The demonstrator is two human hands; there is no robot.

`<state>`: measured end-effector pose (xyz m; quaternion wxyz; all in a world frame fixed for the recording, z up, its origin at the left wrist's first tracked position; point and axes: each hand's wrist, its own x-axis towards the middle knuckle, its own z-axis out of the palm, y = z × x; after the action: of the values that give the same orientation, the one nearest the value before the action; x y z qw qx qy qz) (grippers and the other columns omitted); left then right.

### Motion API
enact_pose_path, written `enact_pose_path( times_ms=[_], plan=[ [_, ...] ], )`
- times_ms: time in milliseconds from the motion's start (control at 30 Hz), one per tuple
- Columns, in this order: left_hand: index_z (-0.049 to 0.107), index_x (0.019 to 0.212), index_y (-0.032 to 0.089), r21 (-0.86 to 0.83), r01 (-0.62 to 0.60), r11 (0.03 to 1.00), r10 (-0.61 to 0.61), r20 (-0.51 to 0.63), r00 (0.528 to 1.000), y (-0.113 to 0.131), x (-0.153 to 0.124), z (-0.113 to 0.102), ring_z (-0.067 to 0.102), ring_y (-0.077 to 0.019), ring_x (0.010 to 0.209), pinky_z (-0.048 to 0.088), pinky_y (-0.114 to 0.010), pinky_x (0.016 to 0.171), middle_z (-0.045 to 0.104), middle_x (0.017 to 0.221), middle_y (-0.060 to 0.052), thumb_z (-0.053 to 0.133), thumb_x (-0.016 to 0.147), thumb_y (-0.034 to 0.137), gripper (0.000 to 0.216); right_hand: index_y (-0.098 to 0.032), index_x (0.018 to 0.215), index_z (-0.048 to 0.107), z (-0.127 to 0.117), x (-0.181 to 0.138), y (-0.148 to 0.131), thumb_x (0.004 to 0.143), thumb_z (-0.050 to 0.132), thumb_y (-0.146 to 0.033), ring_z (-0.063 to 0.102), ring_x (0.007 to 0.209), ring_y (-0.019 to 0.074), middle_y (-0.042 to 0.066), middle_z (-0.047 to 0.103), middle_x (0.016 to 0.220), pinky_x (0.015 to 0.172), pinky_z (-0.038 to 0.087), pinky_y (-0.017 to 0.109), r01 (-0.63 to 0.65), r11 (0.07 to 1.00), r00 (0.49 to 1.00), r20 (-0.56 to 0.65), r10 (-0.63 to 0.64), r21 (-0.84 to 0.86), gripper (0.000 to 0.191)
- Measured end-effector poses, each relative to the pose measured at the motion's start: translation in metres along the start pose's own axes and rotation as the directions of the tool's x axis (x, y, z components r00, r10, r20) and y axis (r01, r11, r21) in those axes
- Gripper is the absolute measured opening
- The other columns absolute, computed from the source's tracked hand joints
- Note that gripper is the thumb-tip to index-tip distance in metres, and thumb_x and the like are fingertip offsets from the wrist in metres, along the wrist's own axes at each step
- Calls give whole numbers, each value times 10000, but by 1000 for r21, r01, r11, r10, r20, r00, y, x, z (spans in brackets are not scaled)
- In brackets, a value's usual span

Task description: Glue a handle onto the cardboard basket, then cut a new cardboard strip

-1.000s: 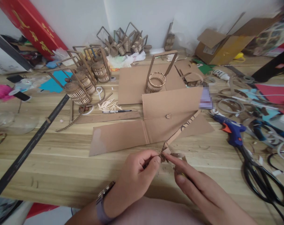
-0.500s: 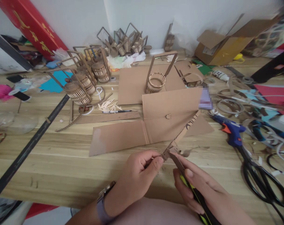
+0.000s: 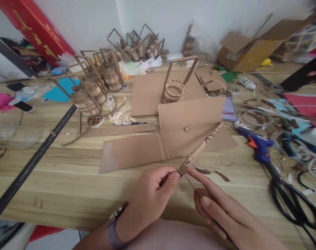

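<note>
Near the table's front edge, my left hand point(image 3: 154, 192) is closed, pinching the lower end of a narrow cardboard strip point(image 3: 199, 147). The strip slants up to the right, with dark printing near its far end. My right hand point(image 3: 225, 211) is wrapped round a utility knife point(image 3: 191, 183), whose thin blade shows edge-on just below the pinched end. Its handle is mostly hidden under my fingers. My right index finger reaches to the strip beside my left thumb. A curled sliver of cardboard point(image 3: 222, 176) lies just beyond that finger.
Behind the hands lies a creased cardboard sheet point(image 3: 137, 149). A small basket with a tall handle point(image 3: 173, 92) stands farther back. Several lidded baskets point(image 3: 87, 104) are at the left. A blue glue gun point(image 3: 262, 147) and black scissors point(image 3: 290, 198) lie at the right.
The knife has turned from showing its broad blade to showing its thin edge. My right index finger has stretched toward the strip. A cardboard sliver now extends farther right.
</note>
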<state>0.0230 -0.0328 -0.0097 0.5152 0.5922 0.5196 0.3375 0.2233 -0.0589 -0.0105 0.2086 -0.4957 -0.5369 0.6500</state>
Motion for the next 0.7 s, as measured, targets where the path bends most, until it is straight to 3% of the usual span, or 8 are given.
enact_pose_path(
  times_ms=[233, 433, 700],
  plan=[
    [508, 680, 184, 0, -22, 1000, 22, 31, 999, 0, -2, -1, 396, -115, 605, 284, -234, 569, 407, 612, 49, 453, 982, 366, 357, -350, 1562, 260, -2, -1, -5, 996, 353, -560, 370, 550, 129, -48, 396, 676, 521, 392, 250, -27, 1000, 999, 24, 27, 7, 611],
    [449, 657, 189, 10, -44, 999, 44, 36, 998, -2, -2, 0, 363, -108, 591, 260, -236, 553, 363, 602, 56, 451, 980, 350, 361, -329, 1574, 237, -7, -3, -5, 949, 409, -644, 352, 570, 126, -49, 396, 693, 532, 350, 257, -161, 986, 986, 47, 159, 46, 721],
    [405, 642, 190, 27, -61, 998, 60, 62, 996, -4, -2, -1, 351, -106, 600, 252, -236, 557, 348, 600, 57, 445, 993, 340, 383, -333, 1587, 162, -13, -2, -3, 930, 420, -670, 276, 499, 92, -75, 406, 662, 514, 273, 252, -236, 965, 963, 161, 216, 115, 782]
  ],
)
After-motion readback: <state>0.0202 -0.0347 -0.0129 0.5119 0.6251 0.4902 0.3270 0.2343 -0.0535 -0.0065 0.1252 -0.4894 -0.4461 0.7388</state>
